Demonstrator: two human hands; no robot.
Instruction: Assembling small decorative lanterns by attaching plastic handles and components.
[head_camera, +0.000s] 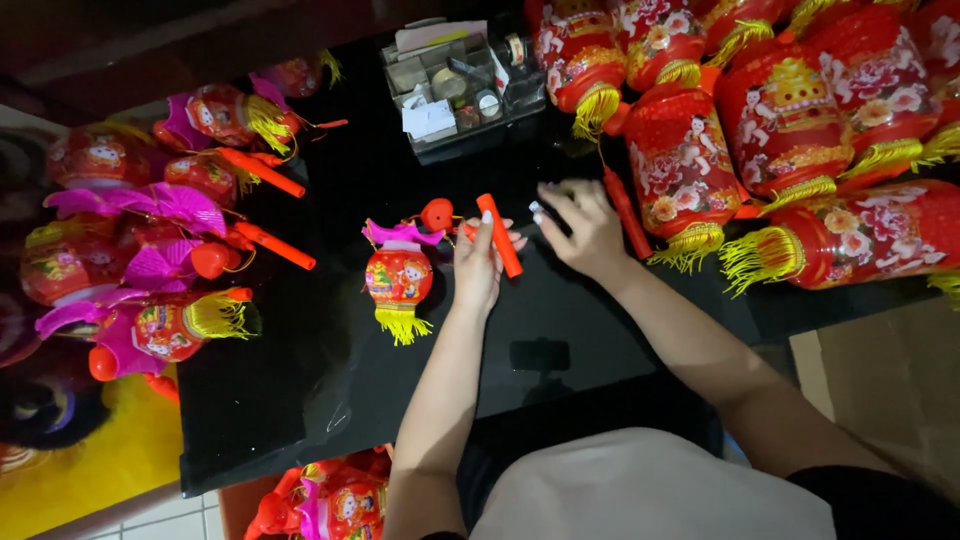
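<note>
A black table (300, 400) is seen from above, with two bare forearms reaching forward over it. The left hand (478, 262) is raised at the table's middle, fingers curled closed around an orange stick (499, 235), which is held tilted with its upper end leaning away from the body. The right hand (583, 228), just right of the stick, is bent at the wrist with its fingers pinched on something small and dark; what it is cannot be told. Just left of the stick, a small lantern (398, 276) lies on the table: a red, rounded body with a pink frill on top, a yellow tassel below and an orange cap beside it. Large red lanterns (790, 120) are piled well to the right of the stick, and a clear tray (460, 85) stands beyond it.
</note>
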